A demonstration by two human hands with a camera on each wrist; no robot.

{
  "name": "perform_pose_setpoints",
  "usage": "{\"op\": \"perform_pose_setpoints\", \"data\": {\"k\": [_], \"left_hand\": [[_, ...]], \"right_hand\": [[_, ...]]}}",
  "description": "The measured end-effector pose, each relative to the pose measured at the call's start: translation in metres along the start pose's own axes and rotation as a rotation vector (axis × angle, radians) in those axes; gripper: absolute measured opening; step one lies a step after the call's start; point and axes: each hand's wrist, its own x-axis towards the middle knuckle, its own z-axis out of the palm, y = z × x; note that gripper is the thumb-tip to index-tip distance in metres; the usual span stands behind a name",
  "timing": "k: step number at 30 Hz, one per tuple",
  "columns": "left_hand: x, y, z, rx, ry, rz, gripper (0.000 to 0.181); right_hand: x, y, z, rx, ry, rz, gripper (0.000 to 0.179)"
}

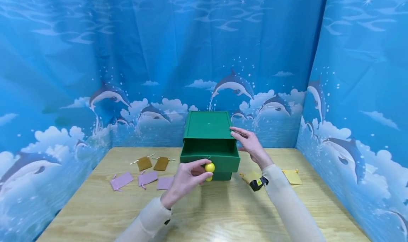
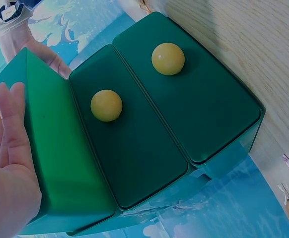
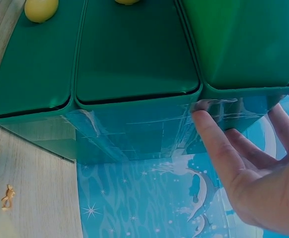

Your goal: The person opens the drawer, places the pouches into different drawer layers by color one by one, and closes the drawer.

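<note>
Green drawer unit (image 1: 208, 125) stands on the bench (image 1: 236, 215) between and just beyond the two hands, its top drawer (image 1: 227, 163) pulled out toward the person and its dark inside showing behind the drawer front. The left hand (image 1: 188, 178) pinches the yellow knob (image 1: 209, 167) on that drawer between thumb and fingers. Opposite it, the right hand (image 1: 250, 143) lies against the unit's right side near the top front edge, fingers fairly straight and touching the wall rather than wrapped round anything. Below the left hand, in its wrist view, two lower drawers sit closed, each with a round yellow knob, the middle knob (image 2: 106, 105) and the bottom knob (image 2: 168, 59). To the left of the left hand lie two brown pouches (image 1: 161, 163) with pale cords, and nearer the forearm three lilac pouches (image 1: 148, 178) in a loose row. One yellow pouch (image 1: 253, 176) lies beneath the right wrist, partly hidden by a black wrist device (image 1: 255, 185); another yellow pouch (image 1: 292, 177) rests to the right of the right forearm. Beyond both hands hangs a blue dolphin-print curtain (image 1: 159, 40).
</note>
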Motion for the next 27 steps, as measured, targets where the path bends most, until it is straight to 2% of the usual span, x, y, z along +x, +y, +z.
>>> {"op": "perform_pose_setpoints", "data": {"k": [6, 14, 21, 27], "left_hand": [[-0.003, -0.002, 0.000, 0.027, 0.010, 0.031, 0.035], [-0.007, -0.003, -0.001, 0.020, 0.015, 0.077, 0.036], [-0.007, 0.000, -0.005, -0.039, -0.009, 0.102, 0.035], [-0.007, 0.001, -0.013, -0.014, 0.046, 0.142, 0.031]], "right_hand": [[0.002, 0.000, 0.003, -0.004, -0.004, 0.002, 0.058], [0.001, -0.001, 0.004, 0.003, -0.010, 0.002, 0.056], [0.002, 0.000, 0.003, 0.009, -0.010, 0.000, 0.057], [0.000, 0.000, 0.000, 0.001, -0.001, -0.006, 0.059]]}}
